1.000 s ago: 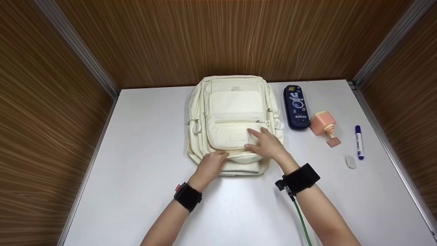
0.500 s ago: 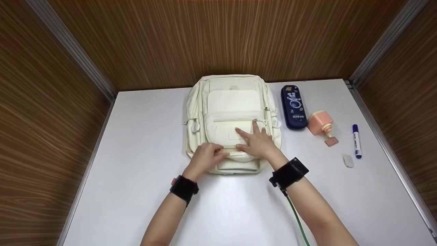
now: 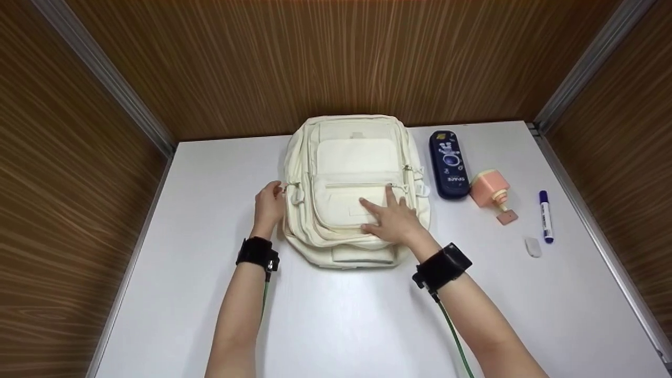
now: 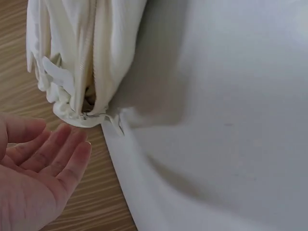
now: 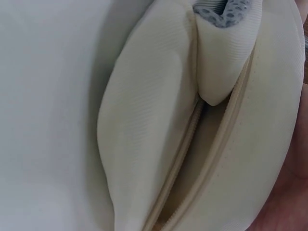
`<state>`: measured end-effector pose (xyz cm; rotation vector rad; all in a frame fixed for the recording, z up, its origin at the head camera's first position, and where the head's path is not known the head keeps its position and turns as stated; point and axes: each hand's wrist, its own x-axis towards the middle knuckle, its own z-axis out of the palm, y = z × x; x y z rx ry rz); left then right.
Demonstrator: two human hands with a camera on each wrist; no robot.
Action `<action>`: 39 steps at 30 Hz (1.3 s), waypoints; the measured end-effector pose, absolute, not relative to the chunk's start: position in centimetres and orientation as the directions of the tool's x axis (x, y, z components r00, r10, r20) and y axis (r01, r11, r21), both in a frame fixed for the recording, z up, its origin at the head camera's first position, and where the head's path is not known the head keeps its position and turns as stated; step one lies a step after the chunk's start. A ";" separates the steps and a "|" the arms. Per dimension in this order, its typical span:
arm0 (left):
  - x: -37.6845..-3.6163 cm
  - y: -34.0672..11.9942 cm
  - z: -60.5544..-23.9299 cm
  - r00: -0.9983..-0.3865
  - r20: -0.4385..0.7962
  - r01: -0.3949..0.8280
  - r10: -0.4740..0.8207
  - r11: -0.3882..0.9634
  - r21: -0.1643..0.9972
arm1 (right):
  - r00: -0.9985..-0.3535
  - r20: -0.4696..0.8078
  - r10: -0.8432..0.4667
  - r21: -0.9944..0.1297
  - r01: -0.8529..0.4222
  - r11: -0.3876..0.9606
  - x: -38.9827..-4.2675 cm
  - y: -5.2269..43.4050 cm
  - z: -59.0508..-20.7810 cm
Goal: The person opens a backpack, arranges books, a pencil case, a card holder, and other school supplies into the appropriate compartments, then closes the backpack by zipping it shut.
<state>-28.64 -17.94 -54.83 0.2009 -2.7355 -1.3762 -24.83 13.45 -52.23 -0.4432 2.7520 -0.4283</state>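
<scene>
Cream fabric backpack (image 3: pixel 357 189) lying flat on white table (image 3: pixel 184 294); right hand (image 3: pixel 391 218) pressing front pocket, fingers straight; left hand (image 3: pixel 269 202) relaxed, grasping nothing, touching backpack's side.

The right hand (image 5: pixel 288 192) shows only as a sliver at the right wrist view's edge, the cream fabric backpack (image 5: pixel 192 120) overruns that frame — its print-lined opening cropped at the top — and the small white block (image 3: pixel 533 247) is too tiny to identify.

Bright even overhead light, soft shadows near the backpack (image 3: pixel 357 189), wrist views close and slightly blurred
</scene>
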 end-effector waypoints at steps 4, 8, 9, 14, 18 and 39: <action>-29.5 -18.5 -55.9 -0.991 -0.063 -0.122 -0.120 0.578 0.807 | -0.900 -0.260 -0.351 -0.331 -0.258 0.908 -25.0 13.5 -52.3; -30.0 -18.5 -56.5 -0.991 -0.107 -0.134 -0.080 0.562 0.816 | -0.897 -0.262 -0.356 -0.321 -0.267 0.909 -25.2 13.7 -52.2; -30.1 -18.5 -56.6 -0.991 -0.113 -0.134 -0.072 0.550 0.824 | -0.895 -0.266 -0.357 -0.320 -0.267 0.909 -25.2 13.7 -52.2; -30.4 -18.3 -56.9 -0.990 -0.114 -0.139 -0.081 0.485 0.863 | -0.891 -0.274 -0.361 -0.342 -0.261 0.903 -25.2 13.8 -52.3; -30.6 -18.4 -57.2 -0.988 -0.099 -0.146 -0.121 0.487 0.861 | -0.888 -0.272 -0.372 -0.358 -0.265 0.895 -25.2 13.8 -52.2; -30.5 -18.0 -57.6 -0.986 -0.061 -0.134 -0.156 0.523 0.842 | -0.890 -0.270 -0.367 -0.345 -0.266 0.900 -25.1 13.8 -52.2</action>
